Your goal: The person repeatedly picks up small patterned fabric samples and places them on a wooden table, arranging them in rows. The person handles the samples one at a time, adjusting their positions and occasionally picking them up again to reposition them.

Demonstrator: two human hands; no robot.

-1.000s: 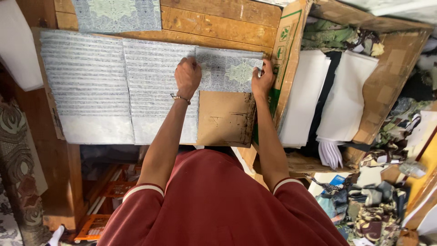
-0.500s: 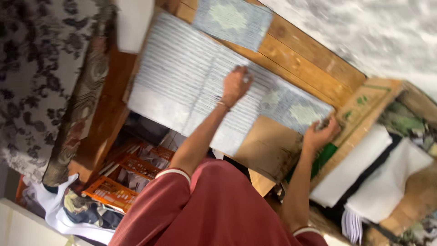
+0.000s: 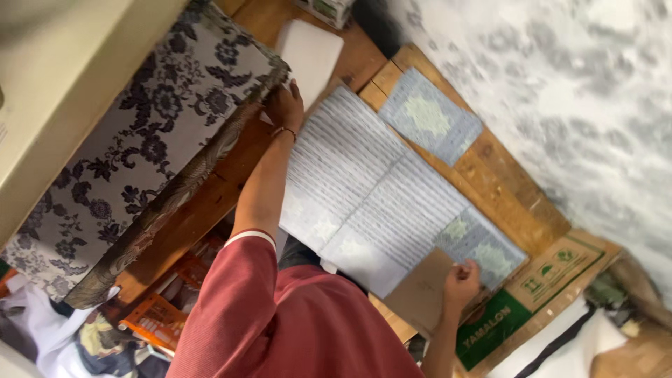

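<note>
The left hand [image 3: 283, 105] reaches to the white sheets [image 3: 308, 52] at the far end of the wooden table [image 3: 504, 189], fingers on their edge. The right hand [image 3: 460, 281] rests on a brown cardboard piece [image 3: 420, 290] beside the large printed sheet [image 3: 364, 189], near a patterned blue cover [image 3: 428, 115]

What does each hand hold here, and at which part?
The right hand grips the brown card at its upper edge. The left hand reaches the white sheet at its near edge; a grip cannot be told.

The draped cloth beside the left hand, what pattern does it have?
Head view: the cloth is pale grey with dark floral print, next to the left hand.
</note>
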